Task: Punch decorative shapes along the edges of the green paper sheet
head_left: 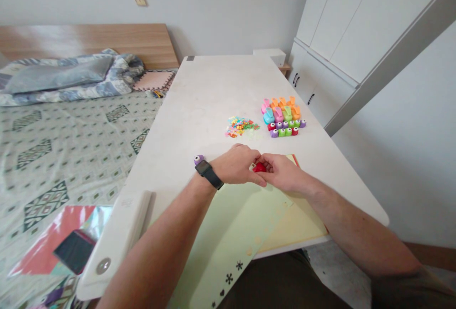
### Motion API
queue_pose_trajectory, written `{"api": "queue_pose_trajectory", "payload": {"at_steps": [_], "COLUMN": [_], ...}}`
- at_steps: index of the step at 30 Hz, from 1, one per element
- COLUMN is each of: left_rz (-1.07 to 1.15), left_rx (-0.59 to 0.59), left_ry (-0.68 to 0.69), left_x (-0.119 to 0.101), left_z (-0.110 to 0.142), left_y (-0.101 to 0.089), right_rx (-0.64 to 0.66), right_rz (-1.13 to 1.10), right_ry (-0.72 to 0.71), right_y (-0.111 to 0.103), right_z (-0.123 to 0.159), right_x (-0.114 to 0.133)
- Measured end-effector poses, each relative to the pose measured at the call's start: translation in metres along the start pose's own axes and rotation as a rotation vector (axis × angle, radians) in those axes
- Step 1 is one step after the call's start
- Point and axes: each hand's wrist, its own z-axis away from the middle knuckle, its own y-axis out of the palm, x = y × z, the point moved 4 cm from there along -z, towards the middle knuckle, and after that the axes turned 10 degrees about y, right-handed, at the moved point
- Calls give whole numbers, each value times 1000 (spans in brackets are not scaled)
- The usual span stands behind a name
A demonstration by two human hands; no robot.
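Note:
A small red craft punch (pixel 260 167) sits at the far edge of a light green paper sheet (pixel 221 219). My right hand (pixel 283 171) closes round it from the right. From the left, my left hand (pixel 242 163), with a black watch on the wrist, is closed on it too, its thumb lying low over the paper. The fingers partly hide the punch and the paper's edge. Flower, heart and star cut-outs run along the sheet's right edge. Beneath it lies a yellow sheet (pixel 295 223). A purple punch (pixel 198 159) stands beyond my left wrist.
Several larger colourful punches (pixel 278 114) and small ones (pixel 284 132) stand in rows at the right. Left of them lies a pile of paper cut-outs (pixel 240 126). A long white device (pixel 117 238) rests on the table's left edge. A phone (pixel 75 250) lies on the bed.

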Motion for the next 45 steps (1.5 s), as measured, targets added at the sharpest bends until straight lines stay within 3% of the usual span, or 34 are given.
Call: {"api": "queue_pose_trajectory", "payload": {"at_steps": [25, 34, 45], "left_rz": [30, 117, 117], "left_rx": [8, -45, -26], "left_ry": [-37, -45, -44], "left_x": [5, 5, 6], "left_z": [5, 6, 5], "left_y": [5, 6, 6], "right_rx": [34, -13, -23], "right_rz": [18, 52, 47], "right_ry": [19, 2, 32], "right_y": [2, 3, 4], "right_z": [-1, 1, 0], "right_x": [-1, 3, 0]}}
